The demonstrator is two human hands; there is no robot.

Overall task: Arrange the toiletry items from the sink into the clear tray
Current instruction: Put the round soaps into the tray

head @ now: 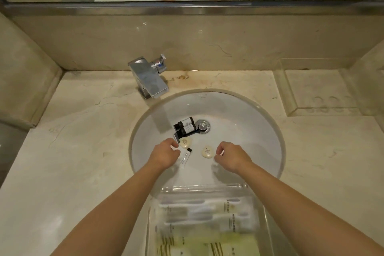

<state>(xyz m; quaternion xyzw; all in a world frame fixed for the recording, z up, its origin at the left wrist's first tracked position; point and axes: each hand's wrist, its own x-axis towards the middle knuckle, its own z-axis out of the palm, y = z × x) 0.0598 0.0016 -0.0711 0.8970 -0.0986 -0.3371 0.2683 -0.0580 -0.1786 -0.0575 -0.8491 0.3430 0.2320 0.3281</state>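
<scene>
1. Soaps [207, 152] and small tube [186, 157] lie mid-sink [239, 110], near the drain: light, probably slippery.
2. I hold my left hand [165, 155] and right hand [231, 157] loosely curled, seemingly empty; pinch by the edges.

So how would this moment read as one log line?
left hand: over small tube | right hand: beside soap | dark bottles: in sink | clear tray: partly filled

Marble countertop [83, 141] bearing a round white sink [249, 114] and a chrome faucet [148, 78] beyond the left hand [165, 155]. A clear tray [268, 226], holding packaged toiletries, spans the sink's near rim between the forearms. A second clear tray [291, 97] lies beyond the right hand [232, 157].
</scene>
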